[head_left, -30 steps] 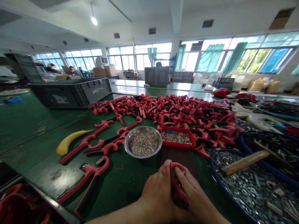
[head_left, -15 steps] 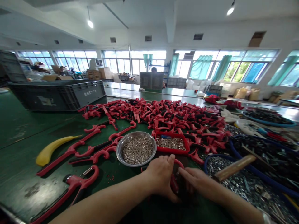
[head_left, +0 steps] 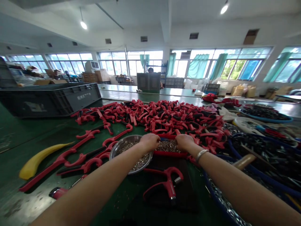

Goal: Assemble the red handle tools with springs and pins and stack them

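Observation:
My left hand (head_left: 150, 142) reaches over the metal bowl's right side to the left end of a red tray (head_left: 172, 137). Its fingers are curled down, and what they hold, if anything, is hidden. At the tray's right end, my right hand (head_left: 185, 142) has its closed fingertips down among small metal pins (head_left: 167, 145). The steel bowl (head_left: 113, 154) also holds small metal pieces, partly covered by my left forearm. Nearer to me, a red-and-black clamp-like piece (head_left: 169, 180) with a coil spring (head_left: 177, 180) lies on a dark block, untouched.
A heap of red-and-black pieces (head_left: 150, 116) spreads behind the tray. More red pieces and a yellow curved object (head_left: 37, 160) lie left. A grey crate (head_left: 82, 97) stands back left. Blue-rimmed basins (head_left: 265, 163) of metal parts and a wooden-handled hammer (head_left: 244, 161) are right.
Both hands have left the red clamp-like piece, which now lies on the dark block. They have moved forward to the red tray, one at each end. The view has shifted slightly.

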The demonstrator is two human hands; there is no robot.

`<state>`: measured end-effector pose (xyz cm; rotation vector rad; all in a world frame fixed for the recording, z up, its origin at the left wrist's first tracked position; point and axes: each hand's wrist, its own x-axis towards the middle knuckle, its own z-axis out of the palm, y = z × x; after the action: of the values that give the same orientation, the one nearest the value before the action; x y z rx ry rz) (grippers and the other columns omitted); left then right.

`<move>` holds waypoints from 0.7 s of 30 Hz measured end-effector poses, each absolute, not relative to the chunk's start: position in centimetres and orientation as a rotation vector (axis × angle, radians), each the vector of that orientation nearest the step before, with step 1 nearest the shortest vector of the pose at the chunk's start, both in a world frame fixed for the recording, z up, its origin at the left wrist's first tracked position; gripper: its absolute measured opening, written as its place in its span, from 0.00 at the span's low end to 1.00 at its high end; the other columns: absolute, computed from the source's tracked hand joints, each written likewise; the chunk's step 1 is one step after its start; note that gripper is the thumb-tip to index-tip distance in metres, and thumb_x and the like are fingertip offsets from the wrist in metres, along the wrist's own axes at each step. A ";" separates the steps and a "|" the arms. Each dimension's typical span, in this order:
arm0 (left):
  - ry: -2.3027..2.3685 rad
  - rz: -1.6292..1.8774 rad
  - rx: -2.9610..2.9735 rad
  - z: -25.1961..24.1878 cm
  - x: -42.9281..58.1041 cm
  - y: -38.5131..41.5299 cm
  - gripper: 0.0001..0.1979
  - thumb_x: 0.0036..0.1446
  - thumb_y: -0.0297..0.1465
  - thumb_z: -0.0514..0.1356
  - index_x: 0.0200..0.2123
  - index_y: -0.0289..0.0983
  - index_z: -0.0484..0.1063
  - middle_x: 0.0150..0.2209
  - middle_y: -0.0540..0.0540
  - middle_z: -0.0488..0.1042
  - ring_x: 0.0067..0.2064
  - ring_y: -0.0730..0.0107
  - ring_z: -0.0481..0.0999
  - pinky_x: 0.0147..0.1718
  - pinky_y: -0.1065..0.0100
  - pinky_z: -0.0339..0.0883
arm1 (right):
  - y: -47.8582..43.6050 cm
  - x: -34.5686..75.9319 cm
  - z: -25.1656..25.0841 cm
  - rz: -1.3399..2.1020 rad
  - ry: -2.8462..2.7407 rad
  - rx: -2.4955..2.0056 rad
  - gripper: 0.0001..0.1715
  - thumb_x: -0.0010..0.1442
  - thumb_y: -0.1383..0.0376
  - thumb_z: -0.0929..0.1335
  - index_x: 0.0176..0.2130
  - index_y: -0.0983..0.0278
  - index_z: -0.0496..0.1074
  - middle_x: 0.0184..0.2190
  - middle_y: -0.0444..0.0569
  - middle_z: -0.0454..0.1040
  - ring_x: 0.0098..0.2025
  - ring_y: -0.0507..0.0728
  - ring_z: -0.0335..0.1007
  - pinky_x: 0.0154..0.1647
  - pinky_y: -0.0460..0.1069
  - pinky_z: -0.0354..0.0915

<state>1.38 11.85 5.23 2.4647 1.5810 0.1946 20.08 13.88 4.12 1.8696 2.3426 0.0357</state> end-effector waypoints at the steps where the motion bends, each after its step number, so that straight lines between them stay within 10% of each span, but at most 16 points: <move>1: 1.581 0.142 2.466 5.0 1.9 12.8 0.12 0.55 0.36 0.56 0.42 0.39 0.70 0.44 0.44 0.72 0.48 0.61 0.69 0.48 0.61 0.60 | 13.7 20.5 4.1 0.039 2.351 1.869 0.15 0.60 0.61 0.65 0.45 0.66 0.66 0.44 0.50 0.68 0.43 0.57 0.67 0.42 0.56 0.65; 21: 1.576 0.300 2.437 3.2 3.3 14.9 0.12 0.56 0.38 0.56 0.37 0.36 0.71 0.38 0.46 0.73 0.39 0.68 0.72 0.40 0.64 0.65 | 11.5 21.6 4.3 -0.087 2.712 1.822 0.11 0.60 0.60 0.64 0.36 0.66 0.70 0.36 0.47 0.72 0.39 0.54 0.68 0.42 0.55 0.64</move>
<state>3.33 14.93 3.20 2.4373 1.5761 0.2996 21.64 11.52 4.31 1.8218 2.7117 -0.0866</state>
